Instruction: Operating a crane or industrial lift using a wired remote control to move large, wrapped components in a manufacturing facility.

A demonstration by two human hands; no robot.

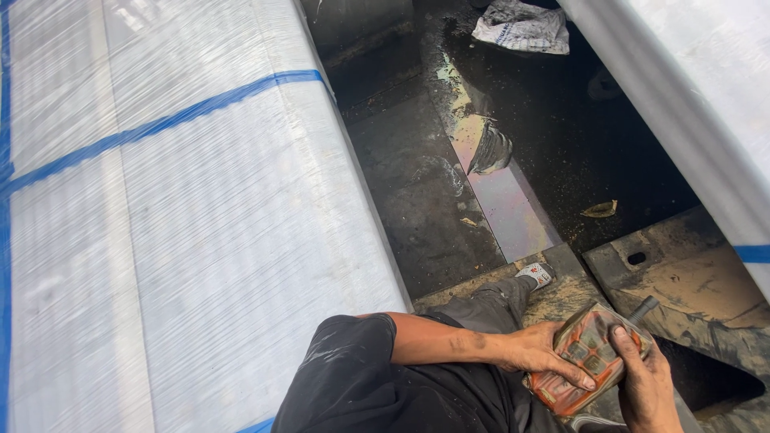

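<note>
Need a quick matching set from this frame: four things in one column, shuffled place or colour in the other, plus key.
Things:
1. remote control
2. crumpled bag
3. shoe
4. wrapped stack

Descriptions:
A. white, on the dirty ledge past the knee
B. orange, wrapped in clear plastic, held by the left hand and right hand
C. shiny clear film with blue tape bands, filling the left side
D. whitish, lying on the dark wet floor at the top

Pairs: 1-B, 2-D, 3-A, 4-C
</note>
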